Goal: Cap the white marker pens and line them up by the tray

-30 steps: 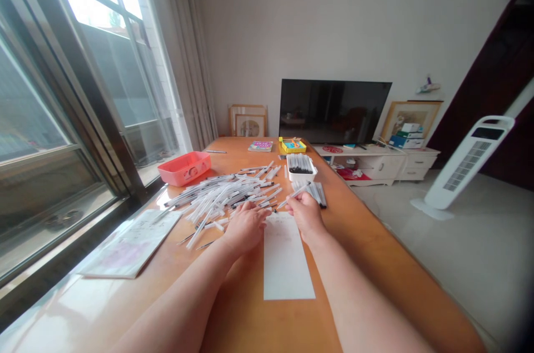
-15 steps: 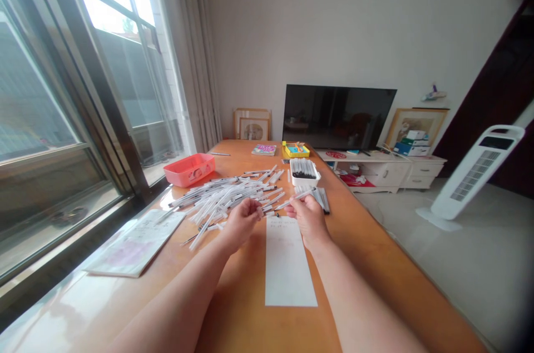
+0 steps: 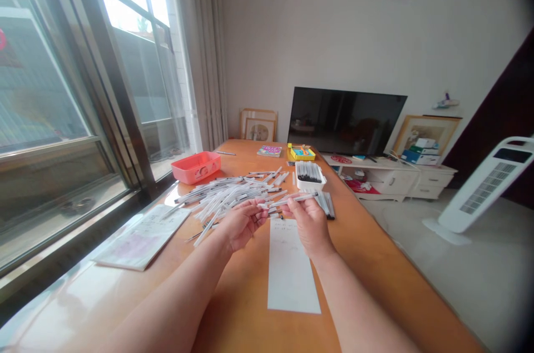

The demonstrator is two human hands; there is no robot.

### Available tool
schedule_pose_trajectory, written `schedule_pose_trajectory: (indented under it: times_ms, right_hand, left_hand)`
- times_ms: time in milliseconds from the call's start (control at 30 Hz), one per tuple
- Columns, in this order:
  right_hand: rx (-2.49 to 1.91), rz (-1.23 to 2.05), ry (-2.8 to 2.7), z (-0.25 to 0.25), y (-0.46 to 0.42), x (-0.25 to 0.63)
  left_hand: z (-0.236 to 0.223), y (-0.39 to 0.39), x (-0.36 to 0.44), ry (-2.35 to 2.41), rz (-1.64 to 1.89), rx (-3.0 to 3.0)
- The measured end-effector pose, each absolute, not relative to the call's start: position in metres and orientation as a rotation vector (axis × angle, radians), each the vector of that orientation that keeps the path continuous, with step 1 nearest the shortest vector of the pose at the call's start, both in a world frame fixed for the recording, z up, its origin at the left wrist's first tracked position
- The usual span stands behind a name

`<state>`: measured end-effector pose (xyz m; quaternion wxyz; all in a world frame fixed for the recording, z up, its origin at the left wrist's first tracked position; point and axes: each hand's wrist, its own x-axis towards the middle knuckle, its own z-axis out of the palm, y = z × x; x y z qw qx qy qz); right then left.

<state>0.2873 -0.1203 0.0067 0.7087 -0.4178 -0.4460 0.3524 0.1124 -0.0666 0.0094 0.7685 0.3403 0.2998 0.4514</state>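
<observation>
In my right hand (image 3: 311,225) is a clear-barrelled pen (image 3: 307,197), gripped between thumb and fingers with its dark end pointing right. My left hand (image 3: 244,225) is closed in a pinch just to the left of it. Something small and whitish shows at those fingertips, too small to name. Beyond my hands spreads a heap of clear pen parts (image 3: 227,195), with dark pieces among them. Under and in front of my right hand lies a white paper strip (image 3: 292,281) with faint writing at its far end. A row of pens (image 3: 327,205) lies just past my right hand.
Behind the row stands a white container (image 3: 309,186) of upright pens. A pink tray (image 3: 196,170) is at the left, with a booklet (image 3: 142,239) nearer me. Farther back are a yellow box (image 3: 302,154) and a colourful book (image 3: 269,151). The table's right edge slopes down beside my arm.
The view has turned slightly left, so things sit farther right. My left hand has rolled to show more of its palm and curled fingers. The pen in my right hand now lies flatter.
</observation>
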Motion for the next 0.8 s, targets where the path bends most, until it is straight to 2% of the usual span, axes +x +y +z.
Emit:
schedule_pose_trajectory:
  times_ms: [500,800]
  right_hand:
    - [-1.002,0.738,-1.164,-0.0008,-0.1194,0.2796]
    - [-1.074,0.959,-1.056,0.0069,-0.1265,0.2795]
  left_hand:
    - [0.0102,-0.0704,0.1150,0.625,0.991,0.711]
    - [0.0078,-0.0653,0.1100,0.679,1.037,0.743]
